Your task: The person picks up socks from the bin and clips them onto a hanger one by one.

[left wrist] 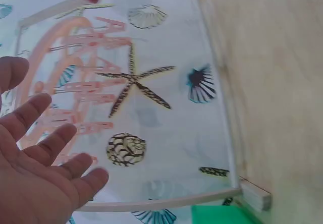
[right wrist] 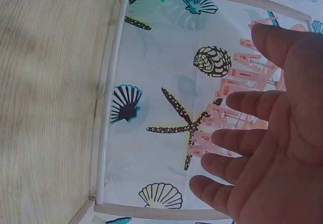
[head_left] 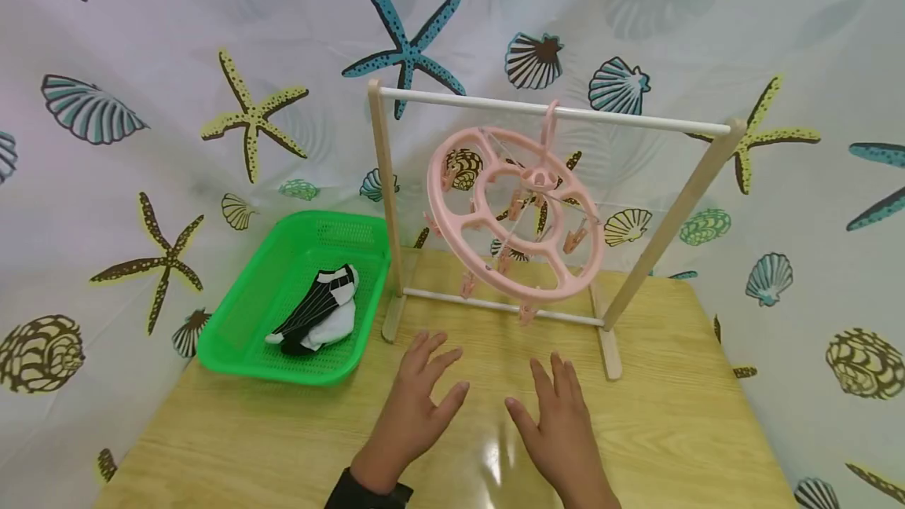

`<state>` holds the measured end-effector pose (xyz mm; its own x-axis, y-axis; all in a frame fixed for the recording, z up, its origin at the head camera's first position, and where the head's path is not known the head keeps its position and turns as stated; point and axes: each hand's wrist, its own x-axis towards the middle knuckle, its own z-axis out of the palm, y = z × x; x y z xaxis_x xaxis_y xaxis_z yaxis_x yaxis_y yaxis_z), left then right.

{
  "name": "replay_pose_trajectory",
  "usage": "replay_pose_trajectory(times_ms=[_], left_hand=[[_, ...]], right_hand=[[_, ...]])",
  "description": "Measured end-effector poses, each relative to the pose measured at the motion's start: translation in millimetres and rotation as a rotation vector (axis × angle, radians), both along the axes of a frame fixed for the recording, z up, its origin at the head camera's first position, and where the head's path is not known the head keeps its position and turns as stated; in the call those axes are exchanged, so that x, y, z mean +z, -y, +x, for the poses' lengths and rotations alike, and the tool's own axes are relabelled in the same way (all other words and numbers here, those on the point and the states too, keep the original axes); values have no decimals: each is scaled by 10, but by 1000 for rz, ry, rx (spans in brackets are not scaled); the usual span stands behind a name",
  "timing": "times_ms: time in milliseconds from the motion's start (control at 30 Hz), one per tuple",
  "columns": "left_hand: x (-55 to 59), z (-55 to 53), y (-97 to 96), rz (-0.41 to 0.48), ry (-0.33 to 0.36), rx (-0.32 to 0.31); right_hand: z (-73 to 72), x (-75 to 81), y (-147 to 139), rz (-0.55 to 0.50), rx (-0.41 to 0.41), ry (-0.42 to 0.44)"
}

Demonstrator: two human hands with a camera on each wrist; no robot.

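Note:
Both hands hover over the front of the table with fingers spread and nothing held. In the head view the left hand is between the green basket and the rack, and the right hand is a little to its right. Behind them a pink round clip hanger hangs tilted by its hook from the white top bar of a wooden rack. Several pink clothespins dangle from its ring. At the left, a green basket holds a black striped sock and a white sock.
The rack's wooden posts stand on feet on the light wooden table, joined low by a white bar. A white curtain printed with starfish and shells hangs behind and along the sides.

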<state>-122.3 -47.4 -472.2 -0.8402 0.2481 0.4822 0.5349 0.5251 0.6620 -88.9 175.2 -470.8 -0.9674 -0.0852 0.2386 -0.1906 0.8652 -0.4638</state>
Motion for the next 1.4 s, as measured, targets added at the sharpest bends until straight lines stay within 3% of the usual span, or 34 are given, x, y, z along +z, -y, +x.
replay_pose_trajectory(times_ms=[100,200,333,500,667,833,1067,1300,1400], left_hand=[[221,-138,63,70,-122,-34],[499,-365,131,49,-315,-18],[864,-637,196,-74,-500,-10],[1170,-889,175,-303,-601,-53],[1288,-1090,157,-509,-576,-32],[1359,-1177,199,-615,-523,-38],[1428,-1178,220,-661,-420,-100],[1392,-1158,215,-610,-475,-201],[1353,-1143,216,-566,-468,-235]], right_hand=[[-9,7,-15,-34,-6,-11],[-23,-1,-23,-65,0,-16],[-40,-27,-19,-91,1,-12],[-42,-31,-46,-104,-23,-30],[-21,-14,-80,-143,-38,-37],[-8,-8,-135,-158,-52,-34],[-31,13,-181,-161,-54,-47],[-11,18,-164,-155,-50,-106],[-9,14,-162,-156,-53,-140]])
